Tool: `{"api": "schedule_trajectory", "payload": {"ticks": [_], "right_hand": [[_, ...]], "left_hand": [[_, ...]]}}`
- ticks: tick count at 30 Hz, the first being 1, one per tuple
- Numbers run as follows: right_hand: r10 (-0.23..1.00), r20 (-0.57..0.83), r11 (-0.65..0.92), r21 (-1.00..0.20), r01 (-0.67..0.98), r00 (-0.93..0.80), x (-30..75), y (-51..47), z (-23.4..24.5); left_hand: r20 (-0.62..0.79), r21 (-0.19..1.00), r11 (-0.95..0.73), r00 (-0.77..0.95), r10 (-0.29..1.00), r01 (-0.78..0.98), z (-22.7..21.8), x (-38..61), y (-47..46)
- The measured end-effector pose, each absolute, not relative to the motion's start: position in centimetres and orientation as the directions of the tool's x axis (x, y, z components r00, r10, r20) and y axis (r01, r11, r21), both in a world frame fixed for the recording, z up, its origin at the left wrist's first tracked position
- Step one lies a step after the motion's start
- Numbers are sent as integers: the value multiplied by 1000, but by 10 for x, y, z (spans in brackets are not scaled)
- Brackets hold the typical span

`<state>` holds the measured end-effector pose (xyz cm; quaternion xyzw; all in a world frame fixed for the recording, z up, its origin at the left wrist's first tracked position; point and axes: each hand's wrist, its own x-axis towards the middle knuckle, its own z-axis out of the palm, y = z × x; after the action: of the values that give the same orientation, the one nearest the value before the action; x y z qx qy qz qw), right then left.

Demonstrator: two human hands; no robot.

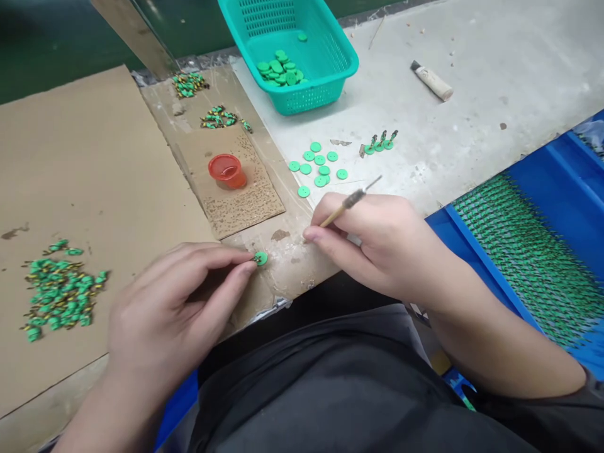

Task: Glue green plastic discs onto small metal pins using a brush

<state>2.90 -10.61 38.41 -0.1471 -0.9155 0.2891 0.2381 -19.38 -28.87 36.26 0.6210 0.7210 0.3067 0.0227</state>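
Note:
My left hand [179, 308] is closed in a pinch at the table's near edge. Between thumb and forefinger is a tiny dark-and-yellow part, which touches a green disc [262, 258]; the fingertips hide most of it. My right hand [377, 245] grips a thin wooden stick tool [346, 206], its dark wrapped end and fine metal tip pointing up and right, away from the disc. Past the right hand lie several loose green discs with small holes [319, 160]. Three more discs [379, 146] have dark upright pieces standing on them.
An orange-red cup of liquid [228, 171] stands on speckled cardboard [245, 207]. Small green-and-yellow figures are piled on the left [61, 289] and behind the cup. Behind are a teal basket of discs [306, 100] and a pale tube [431, 80]. A blue tray [486, 258] sits lower right.

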Motion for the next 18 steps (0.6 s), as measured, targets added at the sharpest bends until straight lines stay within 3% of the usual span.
{"api": "schedule_trajectory", "payload": {"ticks": [8,14,18], "right_hand": [[323,477,722,-682,-113,-817,-5,-114,359],[354,324,711,-702,27,-877,-10,-126,367],[353,296,720,-691,56,-888,-10,-131,373]], "left_hand": [[339,572,2,-239,910,821,349,-200,-292],[376,579,48,-319,870,814,341,-201,-294],[377,588,51,-329,866,807,341,-198,-292]]}}
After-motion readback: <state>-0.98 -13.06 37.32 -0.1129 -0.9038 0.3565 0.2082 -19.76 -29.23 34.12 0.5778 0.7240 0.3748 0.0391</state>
